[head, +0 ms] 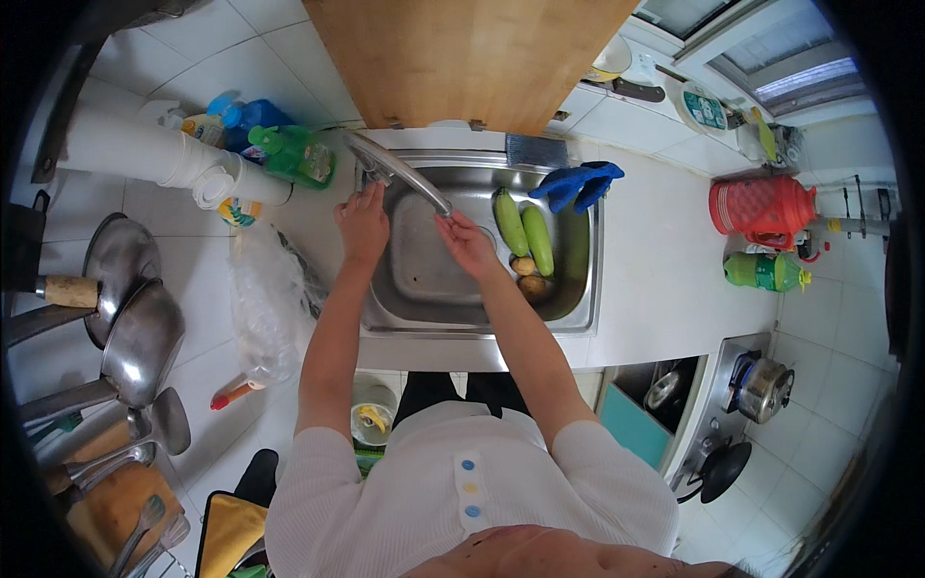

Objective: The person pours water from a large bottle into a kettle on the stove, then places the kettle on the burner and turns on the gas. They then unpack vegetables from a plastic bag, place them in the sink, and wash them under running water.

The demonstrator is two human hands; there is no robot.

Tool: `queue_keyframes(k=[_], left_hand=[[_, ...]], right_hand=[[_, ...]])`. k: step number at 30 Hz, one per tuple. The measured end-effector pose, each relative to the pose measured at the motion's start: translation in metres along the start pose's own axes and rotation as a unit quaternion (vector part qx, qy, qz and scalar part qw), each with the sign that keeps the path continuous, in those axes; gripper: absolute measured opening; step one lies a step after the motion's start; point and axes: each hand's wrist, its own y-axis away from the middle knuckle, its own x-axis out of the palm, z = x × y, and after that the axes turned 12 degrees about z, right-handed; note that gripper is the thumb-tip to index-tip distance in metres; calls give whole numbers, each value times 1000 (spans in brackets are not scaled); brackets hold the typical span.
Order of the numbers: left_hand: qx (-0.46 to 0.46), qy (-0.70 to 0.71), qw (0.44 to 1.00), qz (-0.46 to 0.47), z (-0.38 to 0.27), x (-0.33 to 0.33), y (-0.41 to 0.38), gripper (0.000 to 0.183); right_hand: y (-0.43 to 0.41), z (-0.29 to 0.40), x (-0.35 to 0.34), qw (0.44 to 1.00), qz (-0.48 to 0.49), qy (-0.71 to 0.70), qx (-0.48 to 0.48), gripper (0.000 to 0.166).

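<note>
My left hand (363, 220) is raised to the base of the metal faucet (405, 173), its fingers at the handle; how firmly they hold it is hard to tell. Under the end of the spout is my right hand (466, 242), palm partly turned up, with nothing visible in it. Below both lies a stainless steel sink (426, 289). Two long green vegetables (536, 238) and two potatoes (532, 286) rest in its right side. A blue cloth or glove (578, 186) hangs over the sink's back right corner.
Dish soap bottles (296, 155) and a clear plastic bag (267, 311) are on the left. A knife (637, 90) lies on the back right ledge. At the right are a red thermos (759, 209), a green bottle (762, 272) and a steel pot (764, 390) on the stove.
</note>
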Motion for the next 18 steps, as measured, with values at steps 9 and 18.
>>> queue_keyframes(k=[9,18], left_hand=[[-44,16,999,-19,-3,11,3,50],[-105,117,984,-83,-34,20,5,41]], right_hand=[[-14,-3,0,998,-18,18,49,27],[-33,-4,0,998,20,41,48,14]])
